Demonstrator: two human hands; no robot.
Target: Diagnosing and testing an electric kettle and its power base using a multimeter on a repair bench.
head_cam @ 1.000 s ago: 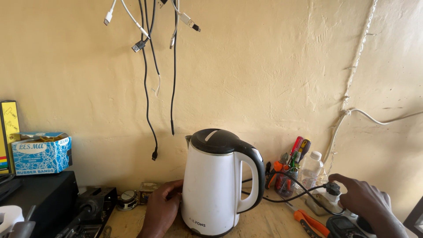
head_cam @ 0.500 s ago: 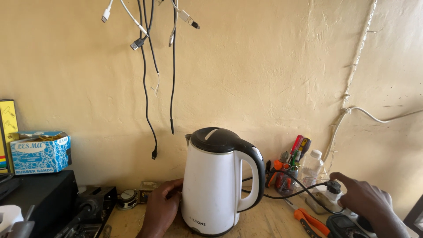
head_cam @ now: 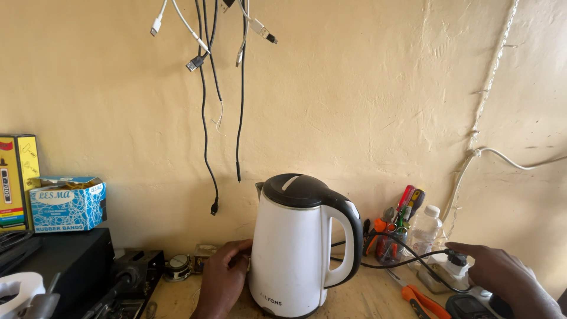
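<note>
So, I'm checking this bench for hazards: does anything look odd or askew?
Loose charging cables dangle down the wall above the white kettle, ends hanging free. The kettle stands upright, lid shut, nothing spilled. The left hand steadies it; the right hand rests at the plug.

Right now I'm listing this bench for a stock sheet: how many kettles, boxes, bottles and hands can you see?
Kettle: 1
Boxes: 2, blue and yellow
Bottle: 1
Hands: 2, left hand and right hand
Total: 6
</note>
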